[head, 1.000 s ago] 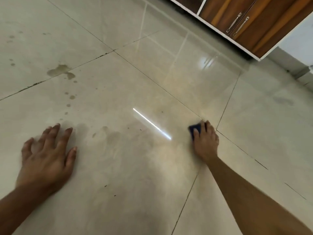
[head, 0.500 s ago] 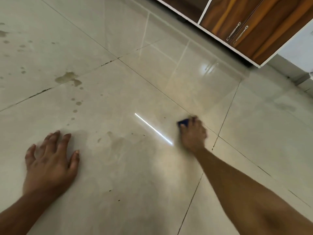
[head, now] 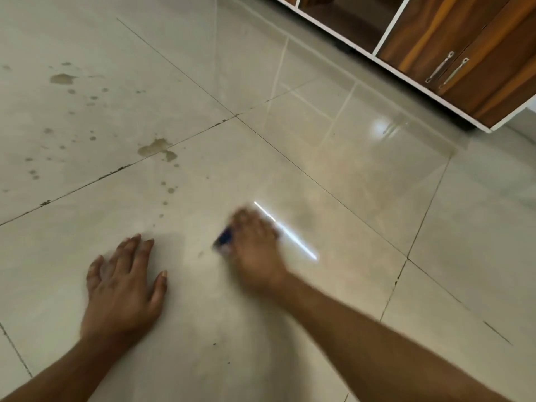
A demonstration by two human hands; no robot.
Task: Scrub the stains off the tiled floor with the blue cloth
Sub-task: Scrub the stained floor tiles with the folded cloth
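Observation:
My right hand (head: 255, 245) is blurred with motion and pressed on the blue cloth (head: 224, 238), of which only a small edge shows at the hand's left side. My left hand (head: 124, 288) lies flat on the beige tiled floor (head: 362, 175), fingers spread, holding nothing, a short way left of the cloth. A brown stain (head: 156, 147) sits on the grout line above the left hand, with several small spots trailing down from it. More brown spots, the largest stain (head: 61, 79), dot the tile at the far left.
A wooden cabinet (head: 452, 47) with white trim, two metal handles and an open shelf stands at the top right. A bright streak of reflected light (head: 287, 232) lies on the tile just right of my right hand. Dark grout lines cross the floor.
My right hand has swept the blue cloth leftward across the tile, from near the right grout line to close beside my left hand. The view has shifted, showing more stains at left.

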